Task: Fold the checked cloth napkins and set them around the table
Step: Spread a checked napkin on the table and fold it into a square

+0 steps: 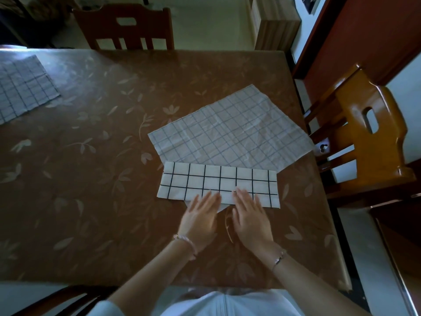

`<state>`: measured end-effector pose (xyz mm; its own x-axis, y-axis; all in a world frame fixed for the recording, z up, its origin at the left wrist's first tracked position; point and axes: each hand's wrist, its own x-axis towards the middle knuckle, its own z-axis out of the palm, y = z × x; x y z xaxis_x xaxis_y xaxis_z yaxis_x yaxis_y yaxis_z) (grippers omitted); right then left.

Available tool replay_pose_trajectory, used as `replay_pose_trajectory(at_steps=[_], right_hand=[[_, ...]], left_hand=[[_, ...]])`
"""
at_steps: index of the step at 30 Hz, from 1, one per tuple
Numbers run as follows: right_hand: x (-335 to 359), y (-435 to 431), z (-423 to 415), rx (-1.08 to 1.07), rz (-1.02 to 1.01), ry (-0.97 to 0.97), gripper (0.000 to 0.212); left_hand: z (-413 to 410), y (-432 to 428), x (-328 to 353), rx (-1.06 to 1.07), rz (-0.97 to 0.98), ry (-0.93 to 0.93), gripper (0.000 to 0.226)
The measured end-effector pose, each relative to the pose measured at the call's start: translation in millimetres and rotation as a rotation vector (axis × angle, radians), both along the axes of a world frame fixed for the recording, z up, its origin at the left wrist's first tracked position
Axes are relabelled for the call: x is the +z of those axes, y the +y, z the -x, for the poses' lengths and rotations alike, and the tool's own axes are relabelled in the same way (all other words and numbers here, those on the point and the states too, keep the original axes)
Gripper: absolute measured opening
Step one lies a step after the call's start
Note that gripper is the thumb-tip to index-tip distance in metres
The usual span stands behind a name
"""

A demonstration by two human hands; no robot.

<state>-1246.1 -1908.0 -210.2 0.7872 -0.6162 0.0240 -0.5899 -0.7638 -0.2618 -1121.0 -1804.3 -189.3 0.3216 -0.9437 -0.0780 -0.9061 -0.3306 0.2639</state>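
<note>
A white napkin with dark checks lies folded into a long strip on the brown table, near its right front. My left hand and my right hand lie flat, fingers together, on the strip's near edge, pressing it down. Just behind the strip an unfolded pale checked napkin is spread at an angle, its right corner reaching the table edge. A third checked napkin lies flat at the far left of the table.
The table wears a brown leaf-patterned cover. A dark wooden chair stands at the far side, an orange-brown chair at the right side, and a chair back at the near left. A door frame is at the right.
</note>
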Motion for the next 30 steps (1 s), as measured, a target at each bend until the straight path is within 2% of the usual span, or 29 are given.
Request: replay_pose_trajectory(at_steps=[5, 10, 14, 17, 21, 23, 25, 30], right_hand=[[-19, 16, 8, 0.037, -0.043, 0.134, 0.051], [-22, 2, 29, 0.042, -0.016, 0.163, 0.051], [-22, -11, 52, 0.0, -0.015, 0.176, 0.052], [-21, -18, 66, -0.026, -0.029, 0.176, 0.053], [-17, -21, 65, -0.04, -0.033, 0.104, 0.054], [-13, -24, 59, -0.077, 0.003, 0.014, 0.044], [-9, -29, 53, -0.096, 0.038, -0.029, 0.033], [-3, -42, 42, -0.07, 0.075, -0.011, 0.026]], left_hand=[[21, 12, -17, 0.051, -0.114, 0.023, 0.05], [-10, 35, -19, 0.161, -0.165, -0.055, 0.051], [-48, 66, -18, 0.29, -0.169, -0.089, 0.064], [-63, 84, -16, 0.319, -0.166, -0.112, 0.066], [-64, 81, -14, 0.326, -0.116, -0.147, 0.05], [-60, 70, -11, 0.344, -0.048, -0.189, 0.038], [-52, 55, -8, 0.323, 0.001, -0.209, 0.035], [-14, 9, -2, 0.087, 0.112, -0.113, 0.034]])
